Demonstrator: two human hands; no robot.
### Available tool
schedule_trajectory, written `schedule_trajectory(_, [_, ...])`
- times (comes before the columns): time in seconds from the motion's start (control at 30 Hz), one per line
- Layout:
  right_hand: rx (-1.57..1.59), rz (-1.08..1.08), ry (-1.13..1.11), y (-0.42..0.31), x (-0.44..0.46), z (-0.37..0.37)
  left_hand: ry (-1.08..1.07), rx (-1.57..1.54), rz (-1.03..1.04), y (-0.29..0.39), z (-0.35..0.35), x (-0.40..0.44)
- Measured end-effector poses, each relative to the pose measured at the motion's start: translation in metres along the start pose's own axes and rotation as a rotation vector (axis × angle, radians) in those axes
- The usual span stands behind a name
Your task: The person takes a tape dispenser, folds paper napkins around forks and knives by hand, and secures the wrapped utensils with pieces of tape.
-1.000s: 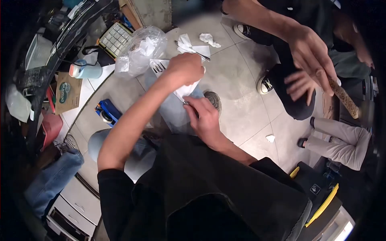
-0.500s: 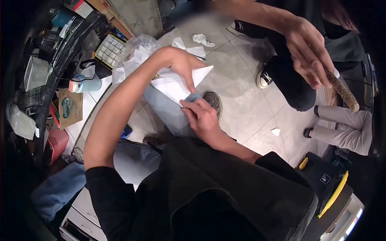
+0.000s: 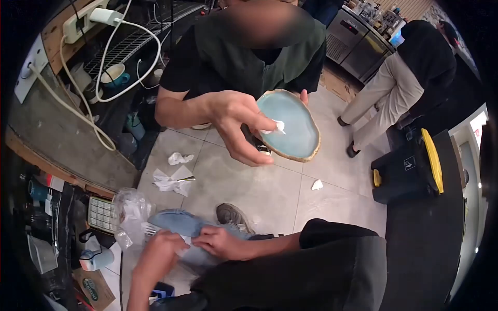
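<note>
Nearest, below the black shirt [image 3: 311, 269] of the person wearing the camera, both hands work close together over a knee in light blue jeans [image 3: 179, 222]. The left hand [image 3: 162, 249] is closed on a white paper napkin [image 3: 185, 240], the tines of a fork [image 3: 151, 228] sticking out past its knuckles; how far the paper wraps the handle cannot be made out. The right hand [image 3: 220, 242] pinches the napkin's other side between bent fingers, its tips somewhat blurred. Left of the knee sit a clear plastic bag [image 3: 130, 207] with white paper inside, a gridded light panel [image 3: 102, 213], a pale blue bottle [image 3: 98, 259] and a printed cardboard box [image 3: 95, 289]. A grey shoe [image 3: 232, 215] stands just beyond the knee on the tiled floor [image 3: 342, 207], where flat napkins [image 3: 172, 181] lie under a slim utensil, near a crumpled tissue [image 3: 180, 158]. Opposite, a co-worker holds up an oval blue plate [image 3: 293, 122] with a brown rim, one hand [image 3: 236, 122] pressing a white wad against its face. Farther right are a black bin [image 3: 404, 173] with a yellow edge and a person in beige trousers [image 3: 386, 98]; behind them, bottles crowd a steel counter unit [image 3: 353, 41].
</note>
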State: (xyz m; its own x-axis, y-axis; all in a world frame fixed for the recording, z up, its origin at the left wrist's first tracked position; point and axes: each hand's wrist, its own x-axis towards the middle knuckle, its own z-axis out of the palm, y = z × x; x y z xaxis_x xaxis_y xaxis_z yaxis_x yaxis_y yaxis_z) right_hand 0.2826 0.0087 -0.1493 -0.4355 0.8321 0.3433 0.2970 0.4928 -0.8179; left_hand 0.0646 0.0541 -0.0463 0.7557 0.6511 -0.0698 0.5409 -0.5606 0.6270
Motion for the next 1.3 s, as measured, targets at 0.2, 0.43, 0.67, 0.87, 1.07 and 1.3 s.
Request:
schedule_trajectory(0.2, [-0.065, 0.002, 0.099, -0.005, 0.001, 0.001, 0.074, 0.347, 0.064, 0.02, 0.035, -0.027])
schedule_trajectory(0.43, [-0.176, 0.038, 0.009, -0.01, -0.002, 0.002, -0.188, 0.129, -0.182, 0.015, 0.026, -0.029])
schedule_trajectory(0.67, [-0.185, 0.054, -0.03, -0.018, -0.002, -0.003, 0.153, 0.273, 0.046, 0.002, 0.029, 0.006])
schedule_trajectory(0.87, [-0.233, 0.104, -0.039, -0.023, -0.003, -0.005, 0.257, 0.374, 0.119, -0.002, 0.035, 0.005])
schedule_trajectory(1.07, [-0.295, 0.186, -0.04, -0.043, 0.006, -0.009, 0.282, 0.46, 0.217, -0.008, 0.042, 0.0])
schedule_trajectory(1.3, [-0.341, 0.342, -0.152, -0.05, 0.01, -0.01, 0.402, 0.457, 0.29, -0.012, 0.045, -0.002])
